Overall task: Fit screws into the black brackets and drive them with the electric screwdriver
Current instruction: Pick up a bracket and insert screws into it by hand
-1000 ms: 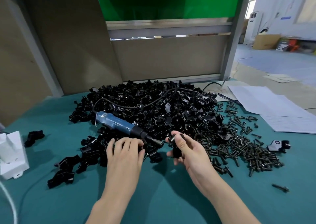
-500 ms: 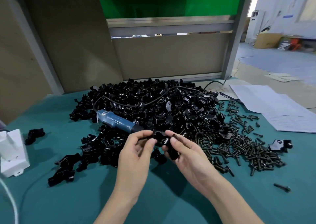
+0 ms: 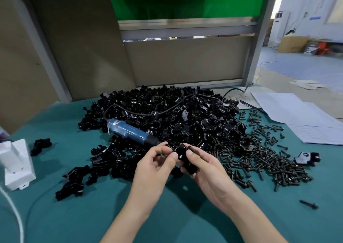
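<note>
Both hands hold one black bracket [image 3: 179, 150] above the teal table mat, in front of a big heap of black brackets [image 3: 170, 116]. My left hand [image 3: 155, 165] pinches its left side with thumb and fingers. My right hand [image 3: 201, 165] grips its right side, with a dark piece, perhaps a screw, under the fingers. The blue electric screwdriver [image 3: 130, 131] lies on the heap to the left, tip toward my hands, its black cord looping over the pile. A spread of loose dark screws [image 3: 259, 161] lies to the right.
A white plastic part [image 3: 17, 161] stands at the left edge, with a white cable beside it. Several finished brackets [image 3: 74, 181] lie at front left. White papers [image 3: 300, 116] cover the right rear. A lone bracket [image 3: 306, 157] and a single screw [image 3: 309, 204] lie at the right.
My left hand left the brackets on the mat and rose to meet my right hand. Both hands now hold the bracket together, slightly higher and nearer the heap.
</note>
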A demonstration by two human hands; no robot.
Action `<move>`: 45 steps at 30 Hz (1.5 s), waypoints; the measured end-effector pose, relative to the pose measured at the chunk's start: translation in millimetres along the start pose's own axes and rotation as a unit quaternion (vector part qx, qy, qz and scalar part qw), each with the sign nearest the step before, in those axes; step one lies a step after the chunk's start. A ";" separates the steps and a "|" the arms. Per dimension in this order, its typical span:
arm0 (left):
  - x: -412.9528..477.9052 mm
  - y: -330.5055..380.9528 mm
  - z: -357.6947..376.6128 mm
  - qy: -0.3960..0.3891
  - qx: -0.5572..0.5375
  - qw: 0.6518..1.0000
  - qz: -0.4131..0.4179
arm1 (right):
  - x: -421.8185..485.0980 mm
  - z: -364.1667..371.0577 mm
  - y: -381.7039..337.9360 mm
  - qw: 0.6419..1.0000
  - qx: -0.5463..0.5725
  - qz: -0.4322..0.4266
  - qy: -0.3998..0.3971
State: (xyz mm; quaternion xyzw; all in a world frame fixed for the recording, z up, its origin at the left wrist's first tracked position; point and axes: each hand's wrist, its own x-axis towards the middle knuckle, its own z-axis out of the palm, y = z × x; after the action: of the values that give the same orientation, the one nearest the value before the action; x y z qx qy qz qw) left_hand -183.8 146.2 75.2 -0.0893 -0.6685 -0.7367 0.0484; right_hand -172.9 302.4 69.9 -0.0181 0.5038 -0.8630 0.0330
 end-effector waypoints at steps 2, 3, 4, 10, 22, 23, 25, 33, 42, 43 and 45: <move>-0.2 1.8 0.0 -0.023 -0.014 1.000 0.004 | -0.2 0.1 0.6 1.000 -0.019 -0.002 0.001; 0.1 2.7 -1.0 -0.019 -0.014 1.000 0.007 | -0.2 0.4 0.9 1.000 -0.025 -0.005 0.004; 0.8 3.8 -2.8 -0.004 -0.005 1.000 0.012 | -0.2 0.7 1.0 1.000 -0.028 -0.009 0.011; 3.8 2.4 -32.6 0.098 0.419 0.892 0.137 | 1.5 -6.9 -9.4 0.995 0.043 -0.007 0.090; 4.0 -13.9 -29.2 0.031 0.649 0.738 0.181 | 3.6 -16.9 -18.9 0.973 0.168 -0.025 0.153; 3.6 -15.1 -26.7 0.020 0.653 0.736 0.178 | 4.1 -17.0 -19.3 0.972 0.170 -0.027 0.158; 3.6 -14.6 -23.2 0.019 0.644 0.742 0.186 | 4.7 -17.1 -20.2 0.971 0.166 -0.030 0.167; -4.8 -9.7 -10.0 -0.024 0.579 0.777 0.244 | 7.6 -20.0 -20.8 0.972 0.157 -0.041 0.169; -6.5 -13.3 -11.7 -0.070 0.666 0.714 0.204 | 5.9 -22.1 -21.5 0.975 0.163 -0.025 0.150; -5.7 -14.1 -11.6 -0.077 0.667 0.716 0.193 | 6.1 -21.5 -20.7 0.976 0.160 -0.022 0.147; -4.3 -14.0 -12.2 -0.086 0.670 0.713 0.186 | 6.9 -21.2 -18.9 0.978 0.153 -0.019 0.142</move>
State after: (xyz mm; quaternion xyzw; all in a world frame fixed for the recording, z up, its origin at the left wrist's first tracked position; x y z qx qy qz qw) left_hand -183.1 135.3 59.6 -0.2189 -0.9581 -0.0610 0.1744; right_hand -181.9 329.6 75.9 0.1005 0.3651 -0.9240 -0.0532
